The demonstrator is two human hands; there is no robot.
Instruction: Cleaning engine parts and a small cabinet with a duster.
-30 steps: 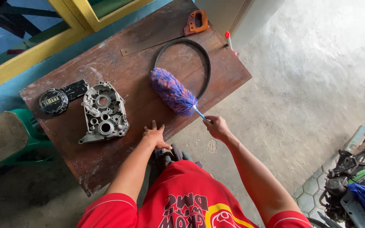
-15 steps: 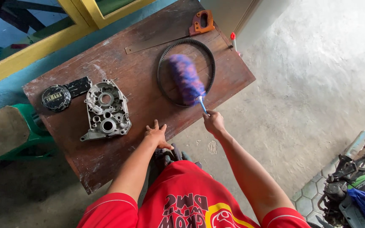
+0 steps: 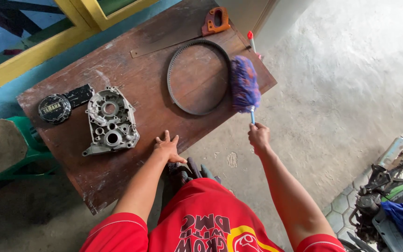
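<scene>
A: Right hand clenched on the thin blue handle of the duster; its purple-and-orange head hangs over the table's right edge, overlapping the rubber belt.

B: Left hand?

A: Flat, fingers spread, holding nothing, pressed on the near edge beside the grey engine casing.

B: Risks?

A: My judgement: the head may snag the belt and drag it off the right edge. The red-tipped pen at the far right corner could be flicked off too.

B: Surface, room?

A: Worn, scratched brown wood. Hand saw at the far edge, round black cover by the left edge. Rough concrete floor, green stool left, motorcycle right.
</scene>
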